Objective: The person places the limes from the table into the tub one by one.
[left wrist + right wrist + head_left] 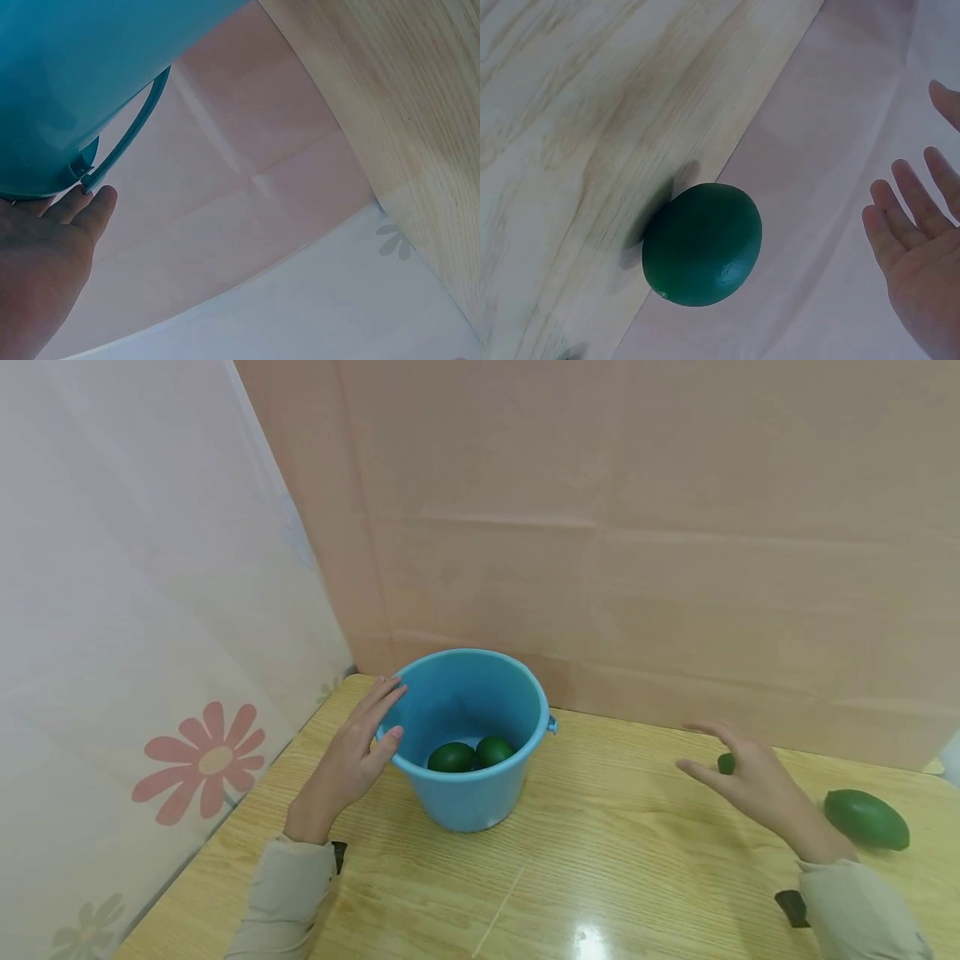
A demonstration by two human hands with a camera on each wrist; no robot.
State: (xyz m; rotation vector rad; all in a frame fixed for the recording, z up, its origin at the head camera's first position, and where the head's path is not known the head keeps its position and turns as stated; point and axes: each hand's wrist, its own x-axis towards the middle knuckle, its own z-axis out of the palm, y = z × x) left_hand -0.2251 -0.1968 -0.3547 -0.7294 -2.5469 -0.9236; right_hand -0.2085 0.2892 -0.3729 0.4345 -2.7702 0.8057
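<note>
Left hand [348, 764]: reaches up from lower left, sits at left rim of blue bucket [468, 797]. Fingers nearly straight, tips at rim, thumb apart; nothing gripped. In left wrist view, fingertips right by hinge end of handle [139, 122]; can't tell if pressing. Right hand [757, 785]: well right of bucket, over table [600, 835], fingers toward bucket side. Thumb and fingers spread well apart, nothing held.

Partly hidden green fruit [726, 764] directly behind right hand in head view, mostly covered by it. Long green fruit [866, 818] on table, just right of right wrist. In right wrist view, a green fruit [702, 244] near table's back edge, clear of fingers; can't tell which of the two. Two green fruits [452, 758] side by side inside bucket, low, toward near wall. Bucket upright on table.
</note>
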